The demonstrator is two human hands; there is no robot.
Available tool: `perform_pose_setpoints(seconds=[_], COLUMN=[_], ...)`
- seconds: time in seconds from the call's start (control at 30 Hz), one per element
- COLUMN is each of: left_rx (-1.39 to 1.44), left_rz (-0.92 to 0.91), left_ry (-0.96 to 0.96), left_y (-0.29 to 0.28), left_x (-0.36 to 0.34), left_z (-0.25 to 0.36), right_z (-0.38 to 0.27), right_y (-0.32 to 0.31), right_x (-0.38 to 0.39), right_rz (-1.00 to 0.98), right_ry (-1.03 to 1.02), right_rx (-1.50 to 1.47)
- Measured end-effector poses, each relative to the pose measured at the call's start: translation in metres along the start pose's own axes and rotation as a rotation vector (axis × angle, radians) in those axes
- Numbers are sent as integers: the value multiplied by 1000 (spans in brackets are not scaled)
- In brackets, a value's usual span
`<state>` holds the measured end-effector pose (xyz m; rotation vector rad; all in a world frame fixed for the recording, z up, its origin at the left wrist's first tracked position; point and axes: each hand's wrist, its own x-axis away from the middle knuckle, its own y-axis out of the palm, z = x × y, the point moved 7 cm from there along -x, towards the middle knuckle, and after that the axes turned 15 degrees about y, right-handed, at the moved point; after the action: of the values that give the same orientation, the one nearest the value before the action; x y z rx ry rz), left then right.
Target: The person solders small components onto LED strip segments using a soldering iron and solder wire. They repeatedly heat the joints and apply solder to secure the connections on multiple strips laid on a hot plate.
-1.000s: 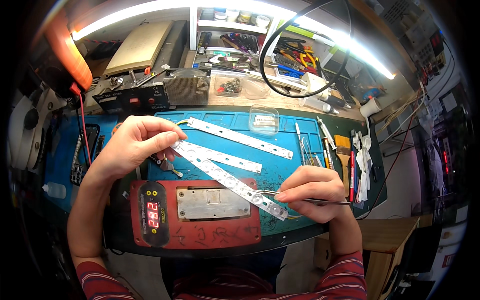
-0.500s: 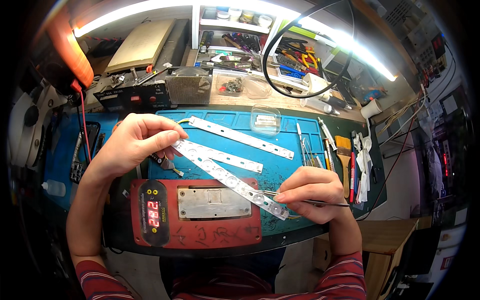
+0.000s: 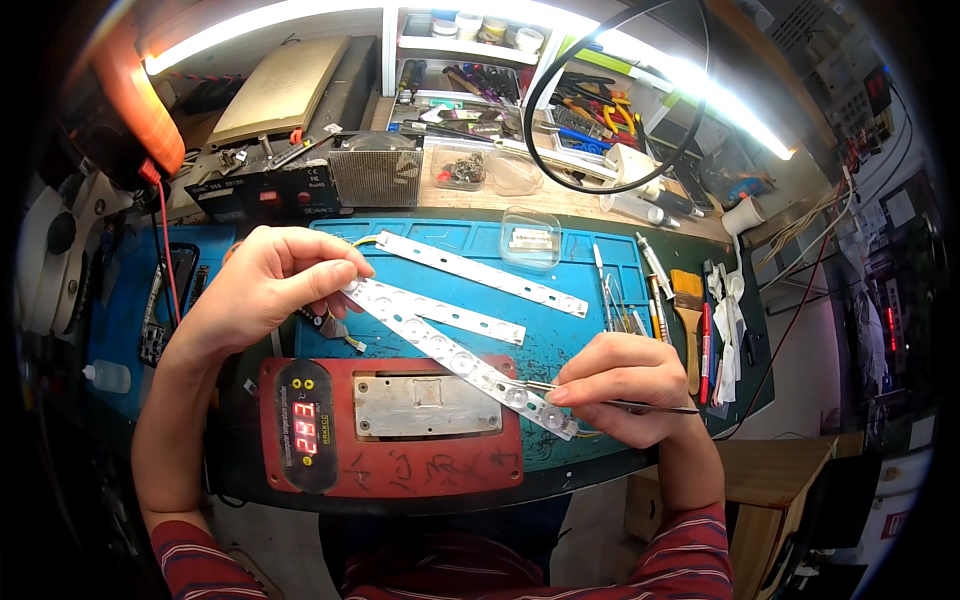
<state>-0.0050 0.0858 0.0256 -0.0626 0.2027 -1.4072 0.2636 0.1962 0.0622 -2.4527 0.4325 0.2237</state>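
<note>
My left hand (image 3: pixel 290 280) is closed, pinching the upper end of a white LED strip (image 3: pixel 437 347) with round clear lenses. The strip slants down to the right, held above the bench. Between the thumb and fingers of my right hand (image 3: pixel 625 390) is a pair of dark tweezers (image 3: pixel 650 407), their tips at the strip near its lower end. Below the strip sits a red hot plate (image 3: pixel 440 478) with a metal heating surface (image 3: pixel 428 425) and a lit red digital display (image 3: pixel 305 427). Two more white strips, an upper one (image 3: pixel 480 272) and a shorter-looking one (image 3: pixel 470 320), lie on the blue mat.
A small clear box (image 3: pixel 530 240) stands on the blue mat (image 3: pixel 590 345). To the right lie a brush (image 3: pixel 687 295), a red pen (image 3: pixel 705 350) and a syringe (image 3: pixel 655 265). A black cable loop (image 3: pixel 535 130) hangs over the back. Tool drawers (image 3: pixel 470 85) line the rear.
The last digit on the hot plate's display has changed. Both hands, the strip and the tweezers have stayed practically still.
</note>
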Motion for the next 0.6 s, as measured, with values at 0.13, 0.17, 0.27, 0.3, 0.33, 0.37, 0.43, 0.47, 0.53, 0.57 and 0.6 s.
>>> perform_pose_setpoints(seconds=[0.13, 0.17, 0.27, 0.3, 0.33, 0.37, 0.43, 0.47, 0.53, 0.57, 0.6], left_rx=[8, 9, 13, 14, 14, 14, 13, 12, 9, 7, 5], left_rz=[0, -1, -5, -7, -6, -5, -6, -7, -9, -10, -10], left_ry=[-5, -6, -10, -11, -10, -8, -6, -6, -3, -1, 0], left_y=[-1, -1, -1, 0, 0, -1, -1, 0, 0, -1, -1], left_x=[1, 1, 0, 0, 0, 0, 0, 0, 0, 0, 0], left_z=[-2, -2, -2, -2, -2, -2, -2, -2, -2, -2, -2], right_z=[0, -1, 0, 1, 1, 1, 0, 0, 0, 0, 0], right_y=[0, 0, 0, 0, 0, 0, 0, 0, 0, 1, 1], right_x=[0, -1, 0, 0, 0, 0, 0, 0, 0, 0, 0], right_rz=[-1, -3, -1, 0, 0, -1, 0, 0, 1, 1, 1], right_ry=[3, 4, 4, 4, 4, 3, 1, 0, -1, 0, 0], right_rx=[5, 10, 10, 7, 8, 9, 9, 10, 10, 10, 9])
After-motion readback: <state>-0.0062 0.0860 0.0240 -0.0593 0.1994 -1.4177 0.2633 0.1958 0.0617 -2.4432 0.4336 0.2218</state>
